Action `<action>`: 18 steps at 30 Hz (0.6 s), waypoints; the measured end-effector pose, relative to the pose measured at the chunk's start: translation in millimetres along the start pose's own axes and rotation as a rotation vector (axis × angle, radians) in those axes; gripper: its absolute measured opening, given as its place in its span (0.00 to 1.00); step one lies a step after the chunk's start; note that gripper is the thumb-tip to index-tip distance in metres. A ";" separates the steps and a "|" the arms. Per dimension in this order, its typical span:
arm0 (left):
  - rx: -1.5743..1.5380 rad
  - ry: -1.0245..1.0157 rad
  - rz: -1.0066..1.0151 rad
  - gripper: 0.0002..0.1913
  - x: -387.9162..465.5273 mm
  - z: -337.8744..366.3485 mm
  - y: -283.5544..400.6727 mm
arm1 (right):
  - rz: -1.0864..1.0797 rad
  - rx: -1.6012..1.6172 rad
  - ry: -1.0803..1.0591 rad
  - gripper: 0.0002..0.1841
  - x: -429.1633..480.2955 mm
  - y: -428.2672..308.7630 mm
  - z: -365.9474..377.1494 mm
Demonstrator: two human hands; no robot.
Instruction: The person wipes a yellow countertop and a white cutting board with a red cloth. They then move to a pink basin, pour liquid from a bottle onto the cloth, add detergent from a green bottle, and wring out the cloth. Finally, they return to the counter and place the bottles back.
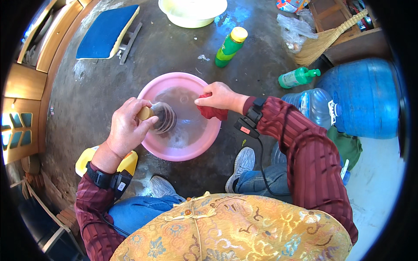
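Note:
A pink plastic basin (pixel 181 157) with cloudy water (pixel 187 137) in it stands on the floor before me. Over its left side my left hand (pixel 129 122) grips a clear bottle or jar (pixel 165 118) by its gold-coloured cap (pixel 145 113). The vessel's body leans over the water; whether it touches the water I cannot tell. Above the right rim, my right hand (pixel 218 95) holds a bunched dark red cloth (pixel 214 112), which hangs down near the basin's edge. The fingers hide part of the cloth.
A green bottle with a yellow cap (pixel 230 47) stands behind the basin, near a pale basin (pixel 192 21). To the right are a green pump bottle (pixel 297 77), a clear water jug (pixel 315 104) and a blue barrel (pixel 362 98). A yellow container (pixel 130 163) sits by my left wrist; a blue-topped stool (pixel 107 32) stands back left.

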State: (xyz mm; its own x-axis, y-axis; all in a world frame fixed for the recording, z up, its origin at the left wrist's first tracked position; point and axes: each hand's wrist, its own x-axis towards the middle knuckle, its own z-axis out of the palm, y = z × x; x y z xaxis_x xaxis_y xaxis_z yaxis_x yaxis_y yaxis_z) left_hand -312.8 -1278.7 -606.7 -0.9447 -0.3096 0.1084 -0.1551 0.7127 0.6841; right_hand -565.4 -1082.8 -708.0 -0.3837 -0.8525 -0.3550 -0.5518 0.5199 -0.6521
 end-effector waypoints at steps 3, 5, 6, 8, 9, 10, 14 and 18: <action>-0.003 -0.024 -0.019 0.16 2.0 4.4 0.3 | -0.135 0.158 -0.034 0.19 -3.7 3.0 4.5; 0.009 -0.037 0.007 0.17 1.4 10.8 -3.8 | -0.062 0.275 -0.010 0.15 -7.0 4.3 11.9; 0.021 -0.043 0.025 0.17 1.1 14.3 -6.8 | -0.028 0.368 -0.007 0.14 -9.1 4.6 15.1; 0.015 -0.077 -0.004 0.17 -1.0 19.8 -13.2 | 0.042 0.529 0.011 0.14 -12.6 3.9 18.9; 0.014 -0.081 0.022 0.17 -2.0 21.9 -16.2 | 0.077 0.597 -0.011 0.15 -13.9 3.5 18.7; 0.010 -0.098 0.025 0.17 -2.1 23.7 -18.9 | 0.125 0.748 -0.075 0.15 -15.2 3.0 17.9; 0.006 -0.148 -0.021 0.18 -2.0 25.1 -24.6 | 0.296 1.159 -0.178 0.17 -16.6 3.2 8.4; 0.018 -0.174 -0.063 0.18 -1.5 23.3 -23.4 | 0.333 1.478 -0.347 0.18 -15.4 4.2 -1.0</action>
State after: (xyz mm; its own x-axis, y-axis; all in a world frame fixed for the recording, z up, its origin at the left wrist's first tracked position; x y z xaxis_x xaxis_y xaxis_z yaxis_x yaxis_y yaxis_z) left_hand -314.5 -1280.3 -639.7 -0.9685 -0.2415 -0.0612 -0.2188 0.7068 0.6727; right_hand -562.6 -1067.4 -704.6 -0.0373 -0.7924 -0.6089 0.7953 0.3454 -0.4982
